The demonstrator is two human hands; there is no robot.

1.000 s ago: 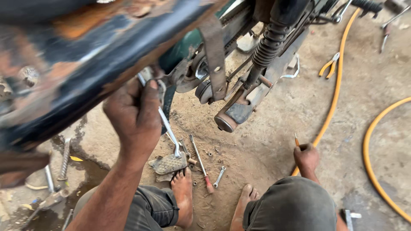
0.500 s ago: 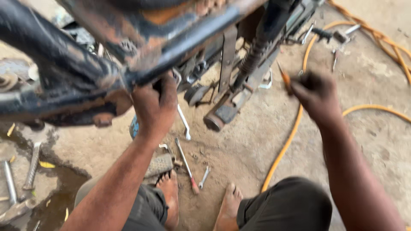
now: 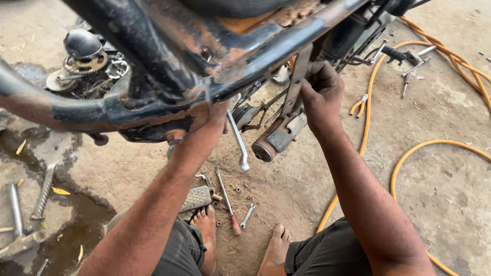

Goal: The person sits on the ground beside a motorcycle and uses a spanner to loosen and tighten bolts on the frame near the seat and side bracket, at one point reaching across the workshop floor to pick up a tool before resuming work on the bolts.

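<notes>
Spanner [image 3: 239, 145] hanging from left hand [image 3: 207, 135] grip under frame [image 3: 153, 110], right hand [image 3: 321, 97] clutching bracket [image 3: 299, 82].

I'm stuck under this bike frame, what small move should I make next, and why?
Probably steady the spanner with your left hand first. It hangs loose under the rusty frame, while your right hand already grips the bracket, so the frame side looks braced.

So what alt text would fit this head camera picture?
A person crouched on dirt ground reaches both hands up under a rusty black motorcycle frame: the left hand holds a spanner, the right hand grips a metal bracket. Tools and an orange hose lie around.
</notes>
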